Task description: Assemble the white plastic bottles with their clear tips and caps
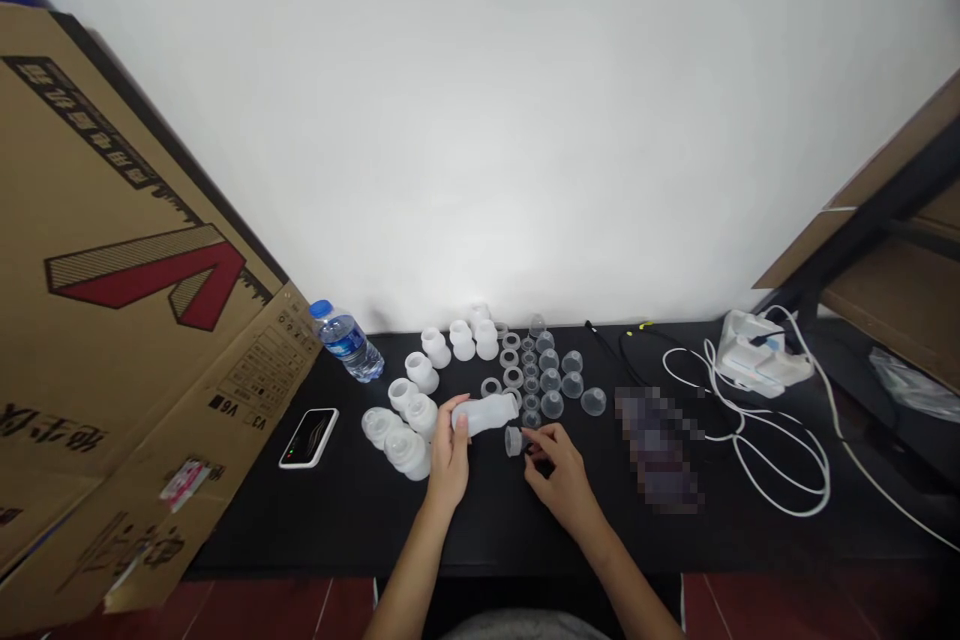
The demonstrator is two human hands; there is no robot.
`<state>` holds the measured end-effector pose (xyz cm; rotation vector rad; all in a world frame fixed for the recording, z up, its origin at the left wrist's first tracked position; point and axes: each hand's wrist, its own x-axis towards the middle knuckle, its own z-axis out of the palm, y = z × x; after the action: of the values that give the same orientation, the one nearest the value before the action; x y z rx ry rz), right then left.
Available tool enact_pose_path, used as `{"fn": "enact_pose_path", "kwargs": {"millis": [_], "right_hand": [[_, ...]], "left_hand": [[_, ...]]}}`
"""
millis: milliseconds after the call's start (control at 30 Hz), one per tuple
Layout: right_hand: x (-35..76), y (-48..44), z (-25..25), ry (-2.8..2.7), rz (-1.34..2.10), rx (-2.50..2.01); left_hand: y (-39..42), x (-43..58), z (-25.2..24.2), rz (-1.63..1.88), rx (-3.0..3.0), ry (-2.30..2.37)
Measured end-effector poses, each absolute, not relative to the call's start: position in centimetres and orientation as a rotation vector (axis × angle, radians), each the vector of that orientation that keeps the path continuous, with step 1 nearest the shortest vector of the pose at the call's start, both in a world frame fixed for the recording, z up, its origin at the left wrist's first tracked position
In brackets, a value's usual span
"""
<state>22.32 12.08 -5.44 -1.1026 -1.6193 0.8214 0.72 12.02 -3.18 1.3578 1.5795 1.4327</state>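
One black table spans the lower part of my remote view, and both items under inspection are held over it. Larger of the two, the white bottle is grasped round its base end by the left hand, tipped nearly flat, neck towards the right hand. I judge it light, smooth enough to slip, slightly yielding at the wall; the sound hold is round the body, clear of the neck. Finish: milky, translucent, waisted, no printing that I can make out. Smaller, the clear collar is pinched between the right hand's thumb and fingertips, near the bottle's mouth but apart from it. I judge it light and stiff, best taken by its rim. It looks colourless and round; whether anything is fitted inside, I cannot tell.
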Motion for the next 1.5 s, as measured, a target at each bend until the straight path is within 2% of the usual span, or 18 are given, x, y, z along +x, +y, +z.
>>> {"fn": "enact_pose_path", "kwargs": {"millis": [333,567,1033,1500], "right_hand": [[22.8,12.0,-4.1,-1.451,0.94,-1.142],[23.1,12.3,-4.1,-1.133,1.244,-1.107],[23.4,12.2,-3.4,-1.192,1.166,-1.06],[23.7,11.9,-3.1,-1.301,1.118,-1.08]], "left_hand": [[12.0,0.7,-3.3,1.451,1.347,1.539],[12.0,0.6,-3.4,1.467,1.335,1.511],[12.0,0.5,-3.2,1.375,1.417,1.485],[12.2,0.2,-3.3,1.458,1.424,1.498]]}}
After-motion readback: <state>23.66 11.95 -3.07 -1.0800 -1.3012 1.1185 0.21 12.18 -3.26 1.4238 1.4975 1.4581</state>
